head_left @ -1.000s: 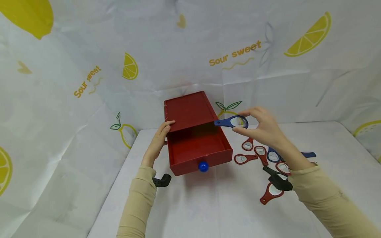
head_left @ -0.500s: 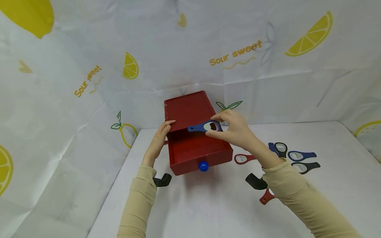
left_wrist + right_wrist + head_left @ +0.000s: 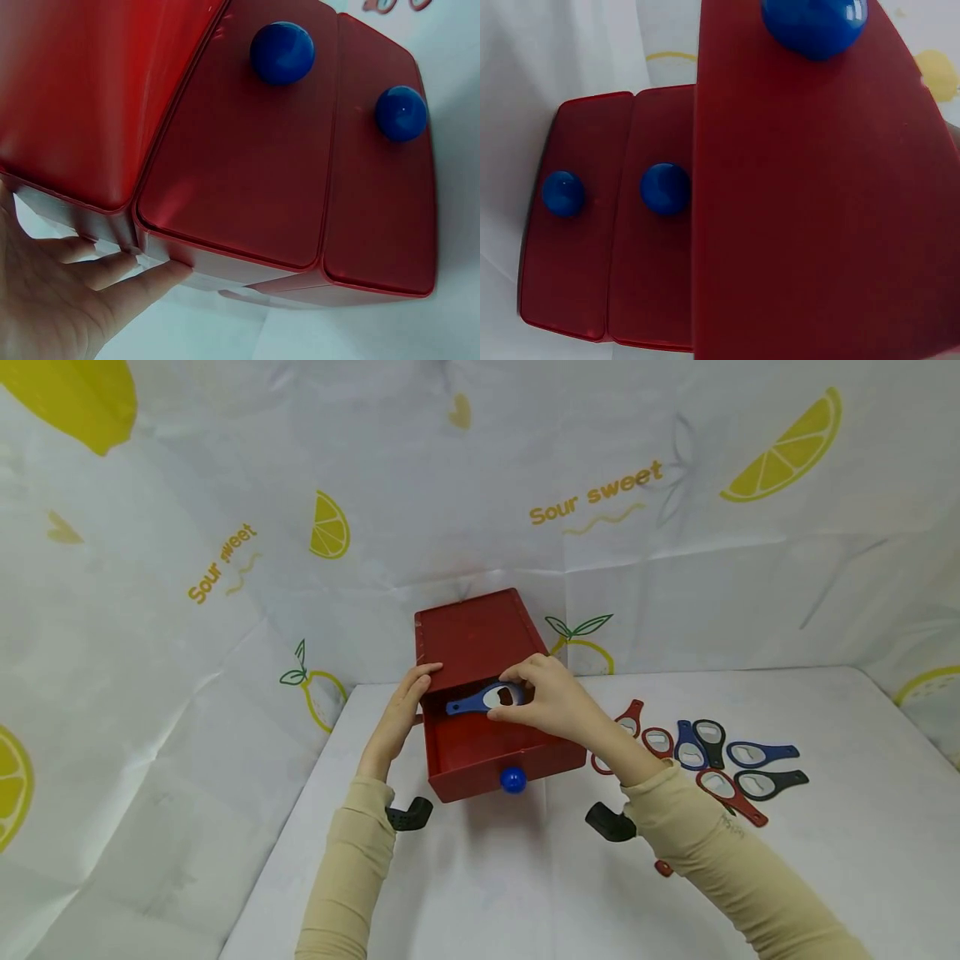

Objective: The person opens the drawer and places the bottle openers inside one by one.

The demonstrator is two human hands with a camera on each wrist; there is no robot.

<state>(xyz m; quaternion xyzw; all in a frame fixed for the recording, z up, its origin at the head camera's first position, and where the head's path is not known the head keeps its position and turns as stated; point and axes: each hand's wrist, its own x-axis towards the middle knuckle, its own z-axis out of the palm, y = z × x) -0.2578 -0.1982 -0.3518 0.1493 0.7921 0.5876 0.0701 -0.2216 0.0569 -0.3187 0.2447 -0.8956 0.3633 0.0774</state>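
A red drawer cabinet (image 3: pixel 480 639) stands at the back of the table, its top drawer (image 3: pixel 547 764) pulled out and carrying a round blue knob (image 3: pixel 513 780). My right hand (image 3: pixel 551 700) is over that drawer and pinches a blue bottle opener (image 3: pixel 468 703) by its ring end, handle pointing left. Whether the opener touches the drawer floor I cannot tell. My left hand (image 3: pixel 396 714) lies against the cabinet's left side near the top front corner; in the left wrist view its fingers (image 3: pixel 150 285) press there, nearly straight. The right wrist view hides the right hand behind the drawer front (image 3: pixel 817 195).
Right of the cabinet lie several bottle openers: a blue one (image 3: pixel 772 753), a black one (image 3: pixel 783 779) and a red one (image 3: pixel 742 806) among them. My right forearm covers part of the pile. Two lower drawers (image 3: pixel 240 150) are pushed in. A lemon-print cloth (image 3: pixel 465 485) hangs behind.
My right hand has carried the blue bottle opener left and down, from beside the cabinet to over the pulled-out drawer. My left hand has stayed in place.
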